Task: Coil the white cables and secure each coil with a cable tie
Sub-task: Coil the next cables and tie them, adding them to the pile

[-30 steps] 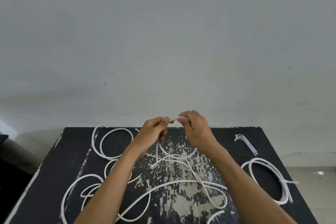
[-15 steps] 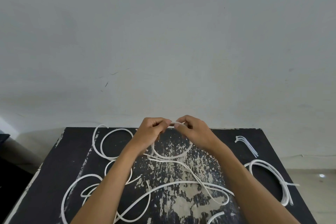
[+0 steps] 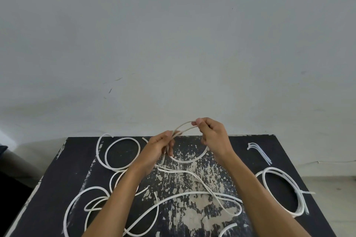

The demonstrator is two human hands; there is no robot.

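Two hands hold one thin white cable (image 3: 189,159) above the worn black tabletop (image 3: 77,169); the left hand (image 3: 159,145) grips the gathered turns, the right hand (image 3: 211,136) pinches the loop top at 2 o'clock from it; the loose tail trails toward 5 o'clock, nearer the right arm.

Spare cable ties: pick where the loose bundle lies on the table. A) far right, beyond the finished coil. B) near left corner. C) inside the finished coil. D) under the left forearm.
A: the loose cable ties lie at the far right of the black table, beyond the finished coil, apart from both hands.
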